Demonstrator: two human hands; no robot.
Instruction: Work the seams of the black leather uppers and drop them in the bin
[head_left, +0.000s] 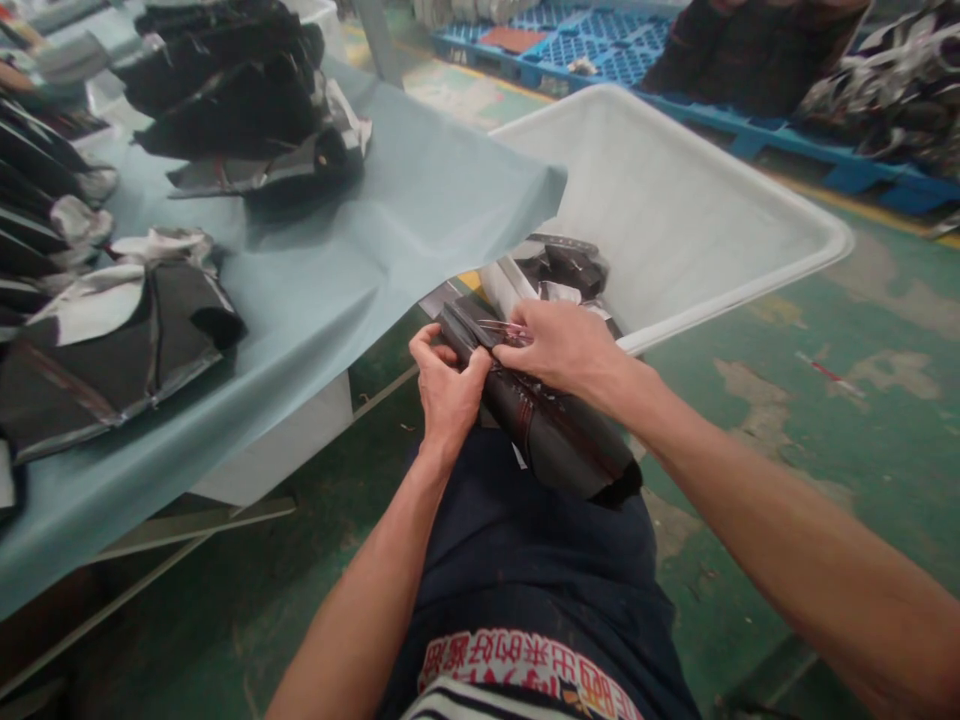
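A black leather-like cover piece [570, 435] with dark red stitching lies across my lap, its far end pointing up and left. My left hand [450, 390] pinches the edge of that end between thumb and fingers. Close beside it, my right hand [562, 345] is closed around small snips [510, 328], with two thin metal blades and a pinkish part showing. The blades lie over the seam of the cover piece, near my left thumb. My right fingers hide most of the snips, and I cannot tell whether the blades touch a thread.
A table [420, 190] under a blue-green sheet stands at left, bearing stacked black cover pieces [232, 100] and another cover piece [112, 340]. Beyond my hands is a white bin [675, 190] with black pieces inside. Blue pallets [795, 150] with piled goods stand behind.
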